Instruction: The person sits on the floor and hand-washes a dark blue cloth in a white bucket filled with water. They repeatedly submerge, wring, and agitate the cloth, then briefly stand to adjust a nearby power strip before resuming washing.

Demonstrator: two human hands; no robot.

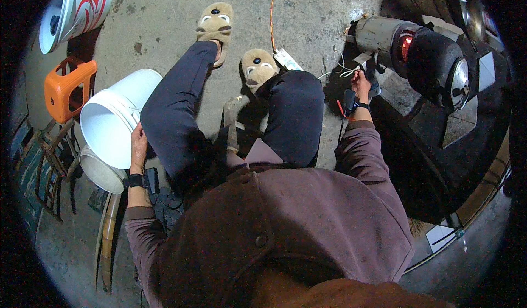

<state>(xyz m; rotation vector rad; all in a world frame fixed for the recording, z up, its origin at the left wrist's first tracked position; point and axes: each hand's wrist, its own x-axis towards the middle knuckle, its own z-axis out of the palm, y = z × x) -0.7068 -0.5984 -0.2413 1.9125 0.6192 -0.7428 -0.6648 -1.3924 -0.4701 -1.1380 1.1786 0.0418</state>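
My left hand (139, 146) is against the rim of a white plastic bucket (108, 129) lying on its side, close beside my left knee. Whether its fingers grip the rim is hard to see. My right hand (361, 86) is pinched around a thin white cable (348, 71) at its plug end, just short of a metal stove (375, 34) with a red glow in its opening. A dark object (374, 83), partly hidden by that hand, stands beside it. The cable runs back toward a white power strip (288, 59) on the floor near my right slipper (259, 70).
A blackened kettle (432, 61) with a shiny lid sits against the stove's glowing end. To the left are an orange plastic stool (70, 89), a red-and-white bucket (88, 9), a second pale bucket (99, 171) and bamboo strips (108, 242). An orange twisted cord (271, 15) crosses the concrete floor.
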